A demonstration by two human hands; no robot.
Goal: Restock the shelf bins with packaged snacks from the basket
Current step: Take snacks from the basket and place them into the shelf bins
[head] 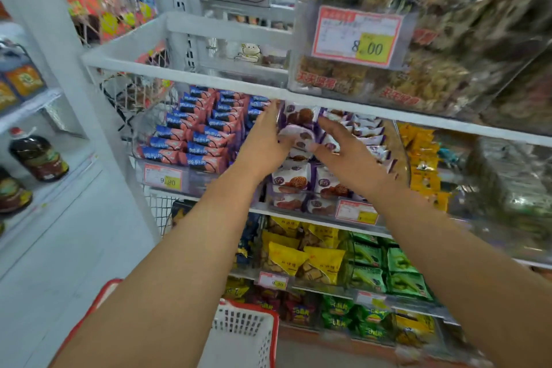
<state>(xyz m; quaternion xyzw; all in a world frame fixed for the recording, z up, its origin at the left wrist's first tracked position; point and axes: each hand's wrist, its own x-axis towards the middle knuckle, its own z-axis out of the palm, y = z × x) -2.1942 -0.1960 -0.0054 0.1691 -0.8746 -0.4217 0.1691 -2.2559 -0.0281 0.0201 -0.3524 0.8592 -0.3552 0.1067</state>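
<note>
Both hands, left hand (266, 137) and right hand (343, 148), grip purple-and-white snack packets (298, 125) over the middle shelf bin (355, 212); next, seemingly, settling them toward its back edge.

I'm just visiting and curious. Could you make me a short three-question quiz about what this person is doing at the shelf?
1. True or false: both hands are at the bin of purple-and-white wrapped snack packs.
2. Which packs fill the bin next to it, on the person's left? A) blue-and-pink wrapped packs B) green bags C) bottles
3. Fill in: the white plastic basket with a red rim sits ____ the arms.

Key: 1 true: the left hand and right hand hold a pack between them. 2 A. 3 below.
</note>
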